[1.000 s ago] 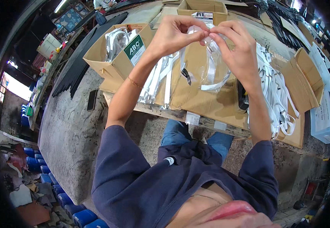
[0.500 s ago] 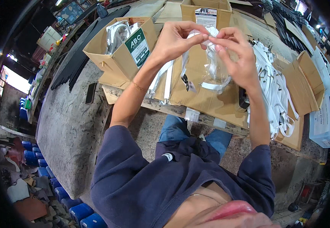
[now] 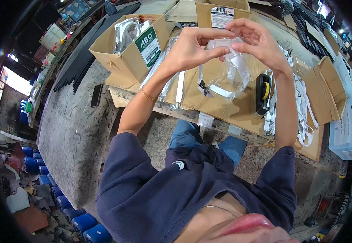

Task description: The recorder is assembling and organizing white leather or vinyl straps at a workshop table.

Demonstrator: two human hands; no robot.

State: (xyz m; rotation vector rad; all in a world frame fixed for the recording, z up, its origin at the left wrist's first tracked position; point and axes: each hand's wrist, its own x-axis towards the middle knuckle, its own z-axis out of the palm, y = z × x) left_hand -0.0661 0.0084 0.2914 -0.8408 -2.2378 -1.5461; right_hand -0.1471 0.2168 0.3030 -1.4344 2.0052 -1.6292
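Note:
Over the cardboard-covered bench, both hands hold a clear plastic bag [image 3: 242,75] with a white strap [image 3: 232,73] folded inside. My left hand [image 3: 194,47] pinches the bag's upper part between thumb and fingers. My right hand [image 3: 257,42] grips it from the other side, fingers curled and thumb near the left thumb. The bag hangs below the hands, and a black piece with a small tag [image 3: 203,88] shows at its left. Right of the bag lies a black oblong tool with a yellow part [image 3: 262,94].
At the left, an open cardboard box [image 3: 115,65] holds bagged white straps. Bagged strips [image 3: 180,91] lie beside it. A pile of white straps [image 3: 303,109] lies at the right, near an open carton [image 3: 326,89] and a clear plastic bin [image 3: 348,129]. A phone [image 3: 97,95] rests at left.
My right hand has moved right and turned, uncovering the black and yellow tool. The bag's top is spread wider between my hands, and the left hand has shifted slightly down.

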